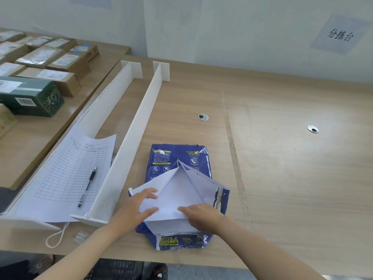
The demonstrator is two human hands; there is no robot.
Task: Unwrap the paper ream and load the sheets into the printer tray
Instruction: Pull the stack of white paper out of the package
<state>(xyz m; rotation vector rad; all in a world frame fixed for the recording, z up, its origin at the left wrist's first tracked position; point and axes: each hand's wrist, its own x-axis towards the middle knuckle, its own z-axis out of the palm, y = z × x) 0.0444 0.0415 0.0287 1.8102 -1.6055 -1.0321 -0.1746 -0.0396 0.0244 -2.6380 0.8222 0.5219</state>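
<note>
A ream of paper in a blue wrapper (177, 158) lies on the wooden desk near its front edge. The wrapper is torn open along the top, its two flaps folded outward with their white insides (177, 190) showing. White sheets (169, 225) show at the near end. My left hand (139, 207) presses on the left flap, thumb on its edge. My right hand (201, 216) pinches the near edge of the opened wrapper over the sheets. No printer or tray is in view.
Two long white dividers (133, 138) stand left of the ream. Between them lies a printed form (74, 172) with a black pen (87, 185). Cardboard parcels (60, 63) and a green box (30, 98) sit on the left table. Two cable grommets (202, 117) dot the desk.
</note>
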